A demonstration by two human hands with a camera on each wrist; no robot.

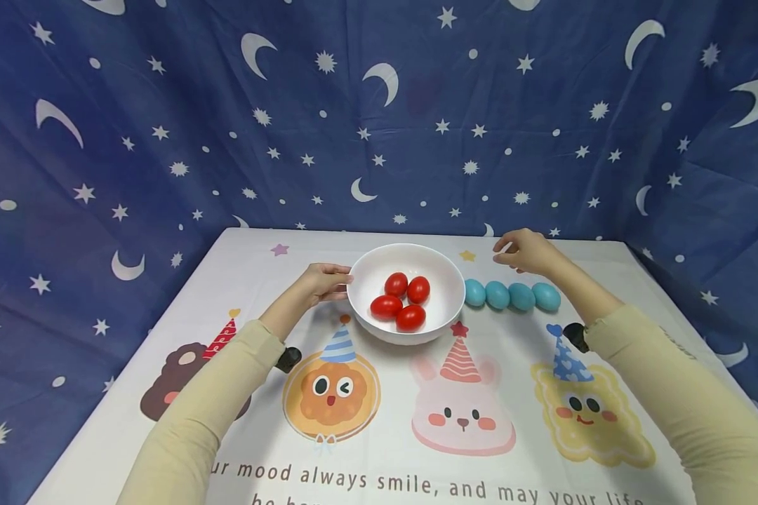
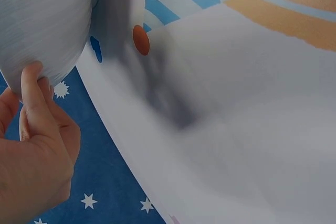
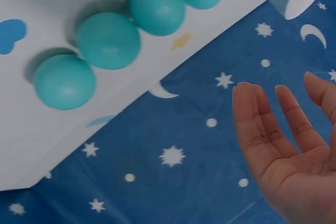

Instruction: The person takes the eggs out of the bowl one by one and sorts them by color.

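left hand [image 1: 321, 283] pinches the left edge of the white bowl [image 1: 445, 294], containing four red eggs [image 1: 410, 318]; right hand [image 1: 528, 252] — fingers loosely curved, empty — hovers near the table's [image 1: 246, 273] far edge, beyond four blue eggs [image 1: 497, 295].

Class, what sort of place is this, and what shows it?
Probably a staged recording area: blue starry fabric hangs behind and beside a cartoon-printed tabletop, and there are small black wrist devices, possibly cameras.
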